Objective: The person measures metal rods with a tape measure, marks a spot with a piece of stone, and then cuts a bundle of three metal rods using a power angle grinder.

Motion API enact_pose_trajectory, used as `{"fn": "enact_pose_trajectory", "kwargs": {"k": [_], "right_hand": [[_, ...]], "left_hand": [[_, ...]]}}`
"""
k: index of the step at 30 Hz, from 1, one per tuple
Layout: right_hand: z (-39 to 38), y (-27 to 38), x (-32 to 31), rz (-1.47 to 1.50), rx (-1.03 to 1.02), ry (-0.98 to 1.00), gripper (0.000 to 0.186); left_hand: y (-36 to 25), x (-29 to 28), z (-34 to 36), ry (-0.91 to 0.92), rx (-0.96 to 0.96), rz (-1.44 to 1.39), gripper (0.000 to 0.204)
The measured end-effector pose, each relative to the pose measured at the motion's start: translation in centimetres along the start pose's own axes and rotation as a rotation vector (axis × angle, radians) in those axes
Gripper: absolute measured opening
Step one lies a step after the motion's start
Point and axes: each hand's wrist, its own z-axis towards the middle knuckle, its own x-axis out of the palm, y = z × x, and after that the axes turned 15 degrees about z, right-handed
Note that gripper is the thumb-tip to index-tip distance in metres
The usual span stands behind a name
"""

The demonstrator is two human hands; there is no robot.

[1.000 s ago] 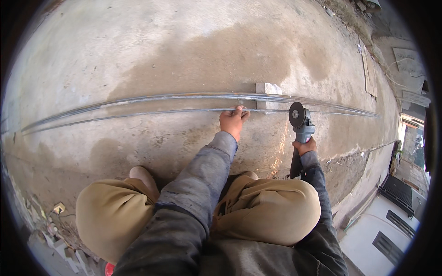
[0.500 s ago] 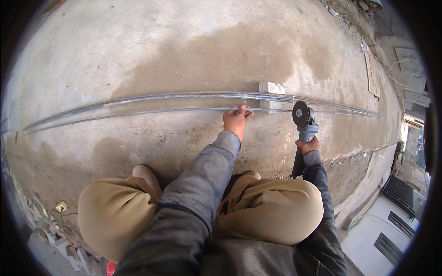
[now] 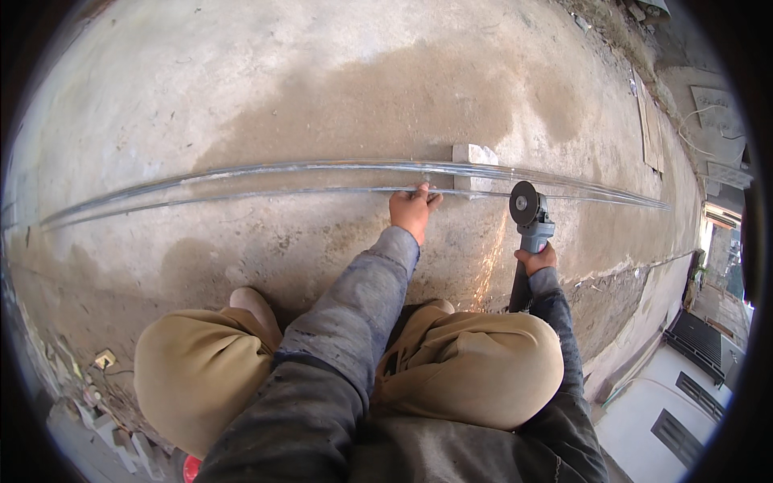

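Note:
Several long thin metal rods lie bundled across the concrete floor, passing over a pale block. One single metal rod runs apart from them, nearer to me. My left hand pinches this rod just left of the block. In my right hand is a grey angle grinder, its dark disc upright at the rod, right of the block. Orange sparks stream from the disc down toward my right knee. The exact contact point is hidden behind the disc.
My bent knees in tan trousers are close below the rods. A flat board lies at the far right. Rubble and a yellowish socket-like box with a cable sit at the lower left. A white structure stands at the lower right.
The spark stream has become brighter and longer. The grinder has shifted very slightly left and down. My left hand keeps its hold on the single rod.

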Motion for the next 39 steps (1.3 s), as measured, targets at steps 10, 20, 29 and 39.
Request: {"fn": "enact_pose_trajectory", "kwargs": {"k": [10,20,29,39], "right_hand": [[0.3,-0.4,0.0,-0.006,0.009,-0.002,0.048],[-0.3,0.0,0.6,-0.063,-0.011,-0.007,0.047],[-3.1,-2.5,-0.4,0.239,0.132,-0.047,0.046],[-4.5,-6.1,0.2,0.392,0.207,-0.032,0.040]], "left_hand": [[-0.1,0.1,0.0,0.012,0.014,-0.014,0.017],[0.1,-0.4,0.3,0.011,0.026,-0.020,0.016],[0.5,-1.6,0.6,0.087,-0.050,-0.034,0.021],[0.6,-2.1,0.2,0.147,-0.055,0.150,0.025]]}}
